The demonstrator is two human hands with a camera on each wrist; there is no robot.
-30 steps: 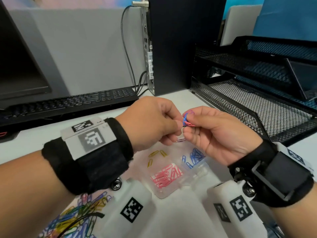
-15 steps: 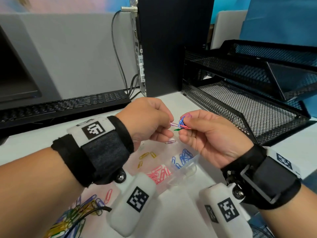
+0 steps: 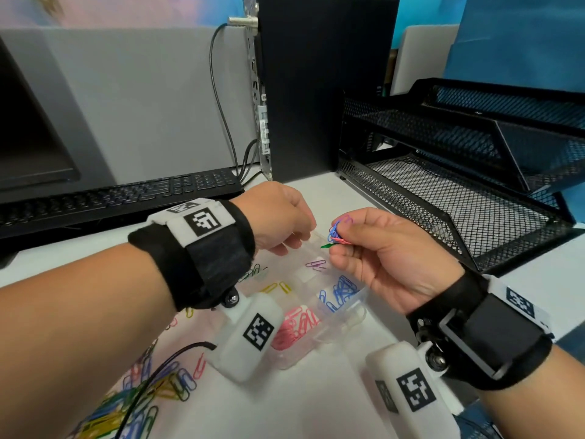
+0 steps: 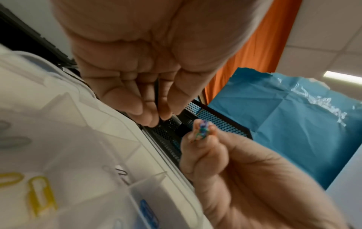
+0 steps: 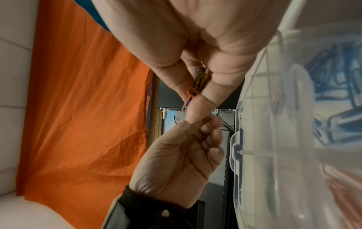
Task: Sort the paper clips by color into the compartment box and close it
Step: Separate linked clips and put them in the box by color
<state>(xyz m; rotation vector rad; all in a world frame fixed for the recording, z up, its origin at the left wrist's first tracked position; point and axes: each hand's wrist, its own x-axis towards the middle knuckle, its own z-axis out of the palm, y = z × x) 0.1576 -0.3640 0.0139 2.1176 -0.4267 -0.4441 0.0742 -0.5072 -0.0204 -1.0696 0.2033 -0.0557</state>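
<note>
White desk (image 3: pixel 316 407) with loose clips (image 3: pixel 142 394)

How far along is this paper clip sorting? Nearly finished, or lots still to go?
Partly done. The open compartment box already holds pink clips, blue clips, two yellow clips and purple clips in separate sections. The right hand pinches a mixed bunch; the left hand hovers beside it. A big unsorted pile remains, and the box isn't closed.
</note>
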